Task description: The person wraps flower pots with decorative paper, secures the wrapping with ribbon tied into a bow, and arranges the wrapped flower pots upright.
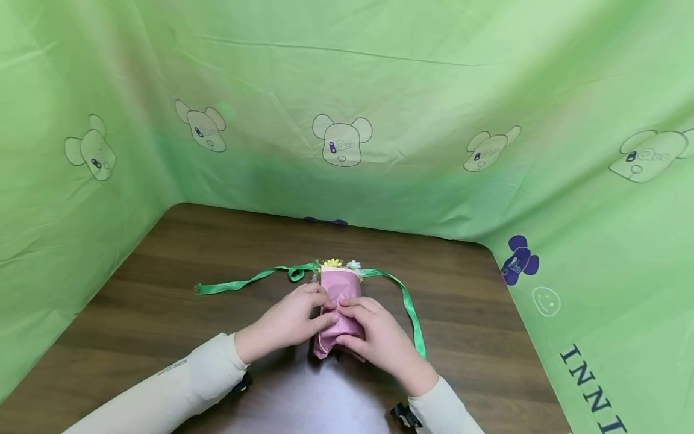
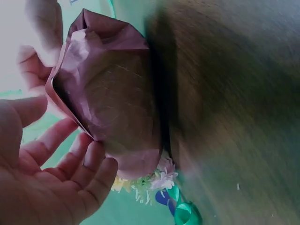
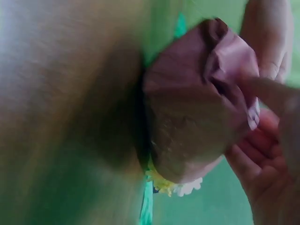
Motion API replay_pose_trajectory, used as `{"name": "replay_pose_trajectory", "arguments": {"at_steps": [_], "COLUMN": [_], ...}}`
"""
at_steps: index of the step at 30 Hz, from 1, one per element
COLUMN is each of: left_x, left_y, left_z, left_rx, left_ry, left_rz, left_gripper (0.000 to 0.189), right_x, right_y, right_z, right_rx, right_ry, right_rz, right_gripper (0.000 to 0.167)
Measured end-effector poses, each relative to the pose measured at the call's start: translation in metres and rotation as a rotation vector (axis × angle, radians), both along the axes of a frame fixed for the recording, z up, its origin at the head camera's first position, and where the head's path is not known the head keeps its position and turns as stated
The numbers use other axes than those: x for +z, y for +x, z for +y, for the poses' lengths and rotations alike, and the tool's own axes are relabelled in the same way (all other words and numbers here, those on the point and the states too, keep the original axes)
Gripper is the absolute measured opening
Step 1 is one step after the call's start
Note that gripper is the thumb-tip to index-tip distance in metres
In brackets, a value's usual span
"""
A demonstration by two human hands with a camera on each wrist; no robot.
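A small bundle in pink wrapping paper (image 1: 340, 284) lies on the table, with little yellow flowers (image 1: 332, 263) and pale flowers (image 1: 354, 265) showing at its far end. Green ribbon (image 1: 408, 307) stretches out to both sides of it. On the left edge of the paper rest the fingertips of my left hand (image 1: 295, 316), the thumb apart from the fingers in the left wrist view. My right hand (image 1: 379, 337) pinches the paper on the other side, its thumb (image 3: 269, 93) over a crumpled fold. The wrap's near end is folded and creased. The stems are hidden inside.
The brown wooden table (image 1: 466, 337) runs out on all sides of the bundle. A green printed cloth (image 1: 423, 108) hangs behind and along both sides. The ribbon's left tail (image 1: 233, 286) lies loose, with a small loop near the flowers.
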State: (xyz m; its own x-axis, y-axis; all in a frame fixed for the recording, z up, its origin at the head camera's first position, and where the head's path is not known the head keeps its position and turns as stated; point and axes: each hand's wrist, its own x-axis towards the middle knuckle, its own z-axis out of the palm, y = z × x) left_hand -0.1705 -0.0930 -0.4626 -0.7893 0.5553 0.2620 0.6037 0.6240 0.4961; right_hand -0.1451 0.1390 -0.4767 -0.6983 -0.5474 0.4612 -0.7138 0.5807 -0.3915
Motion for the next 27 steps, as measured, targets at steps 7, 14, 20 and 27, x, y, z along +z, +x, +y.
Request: {"name": "replay_pose_trajectory", "arguments": {"at_steps": [7, 14, 20, 27], "left_x": [-0.002, -0.004, -0.003, -0.008], "left_y": [0.001, 0.002, 0.01, 0.016], "left_z": [0.006, 0.003, -0.003, -0.006], "left_rx": [0.046, 0.057, 0.034, 0.019], "left_ry": [0.059, 0.072, -0.035, -0.095], "left_rz": [-0.006, -0.039, -0.035, 0.004], "left_gripper": [0.02, 0.021, 0.05, 0.058], "right_x": [-0.004, -0.002, -0.004, -0.007], "right_y": [-0.008, -0.002, -0.006, -0.004], "right_z": [0.006, -0.001, 0.007, 0.019], "right_rx": [-0.019, -0.157, -0.033, 0.019], "right_ry": [-0.216, -0.242, -0.103, 0.001], "right_rz": [-0.143, -0.22, -0.063, -0.085], "right_gripper": [0.023, 0.023, 0.033, 0.06]}}
